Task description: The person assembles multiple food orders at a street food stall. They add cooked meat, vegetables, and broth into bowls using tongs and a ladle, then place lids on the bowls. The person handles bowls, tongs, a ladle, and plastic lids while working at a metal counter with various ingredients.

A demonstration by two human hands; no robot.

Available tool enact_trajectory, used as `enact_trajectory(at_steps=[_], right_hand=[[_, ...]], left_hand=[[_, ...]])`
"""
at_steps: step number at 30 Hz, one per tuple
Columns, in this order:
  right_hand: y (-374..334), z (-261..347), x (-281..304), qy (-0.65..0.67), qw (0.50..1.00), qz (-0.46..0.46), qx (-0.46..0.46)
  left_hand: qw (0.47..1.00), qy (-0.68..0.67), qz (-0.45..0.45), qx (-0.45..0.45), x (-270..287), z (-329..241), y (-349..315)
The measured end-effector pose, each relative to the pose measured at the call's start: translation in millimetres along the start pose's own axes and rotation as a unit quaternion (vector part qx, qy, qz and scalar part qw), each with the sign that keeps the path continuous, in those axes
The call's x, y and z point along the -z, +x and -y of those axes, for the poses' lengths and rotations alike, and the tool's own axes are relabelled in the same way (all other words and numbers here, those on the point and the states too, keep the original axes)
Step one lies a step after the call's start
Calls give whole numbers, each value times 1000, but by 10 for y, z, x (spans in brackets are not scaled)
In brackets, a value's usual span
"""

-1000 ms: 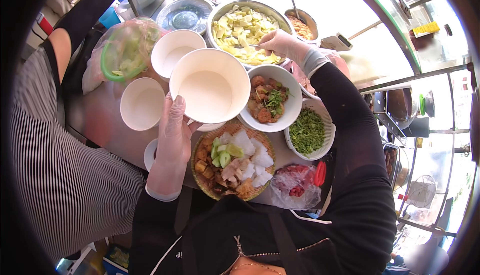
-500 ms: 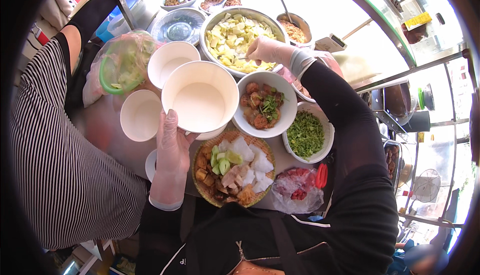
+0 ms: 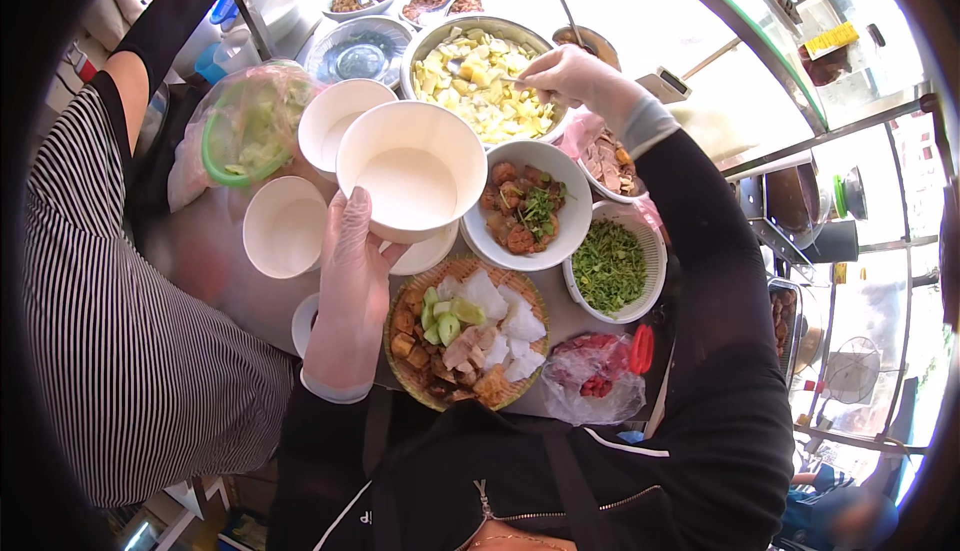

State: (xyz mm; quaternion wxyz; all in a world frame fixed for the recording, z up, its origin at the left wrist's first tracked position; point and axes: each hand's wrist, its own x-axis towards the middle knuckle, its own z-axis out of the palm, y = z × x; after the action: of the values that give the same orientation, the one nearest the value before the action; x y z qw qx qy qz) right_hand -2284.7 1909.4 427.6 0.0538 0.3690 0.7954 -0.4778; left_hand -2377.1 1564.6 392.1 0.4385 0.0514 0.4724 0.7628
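Note:
My left hand (image 3: 350, 316), in a clear glove, grips a white paper bowl (image 3: 440, 136) by its side, tilted so that its bare inside shows. Over a large metal bowl (image 3: 407, 73) of pale yellow chopped pieces (image 3: 480, 116), my gloved right hand (image 3: 592, 83) pinches the handle of a spoon (image 3: 503, 79). The spoon's head lies among the pieces, partly lost against them. Just below stands a white bowl (image 3: 574, 228) of meatballs topped with green herbs (image 3: 540, 213).
Two more paper bowls (image 3: 285, 228) stand left. In front sits a woven basket (image 3: 393, 376) of noodles, tofu and meat. Chopped greens (image 3: 610, 266) fill a white colander at right, beside a bag of red chillies (image 3: 595, 376). A person in a striped garment (image 3: 150, 351) is at left.
My right hand has moved up and to the right, bringing the spoon into sight and uncovering sliced meat. My left hand has shifted the paper bowl slightly up and right.

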Motion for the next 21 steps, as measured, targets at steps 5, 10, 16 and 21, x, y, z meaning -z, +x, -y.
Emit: enact_trajectory(at_steps=[5,10,16,21], right_hand=[[-588,306,-197,-27,988,-79,130],[-808,379,-563,-268,883,-209,323],[193,-50,-389,-428,864,-191,182],[618,-193,-582,-526,827,-160,117]], left_hand=[[1000,-9,-2,-12,-49,6,101],[1000,-12,8,-7,-14,-23,88],[999,-46,18,3,168,1,-87],[1000,-14,19,-8,262,-35,-375]])
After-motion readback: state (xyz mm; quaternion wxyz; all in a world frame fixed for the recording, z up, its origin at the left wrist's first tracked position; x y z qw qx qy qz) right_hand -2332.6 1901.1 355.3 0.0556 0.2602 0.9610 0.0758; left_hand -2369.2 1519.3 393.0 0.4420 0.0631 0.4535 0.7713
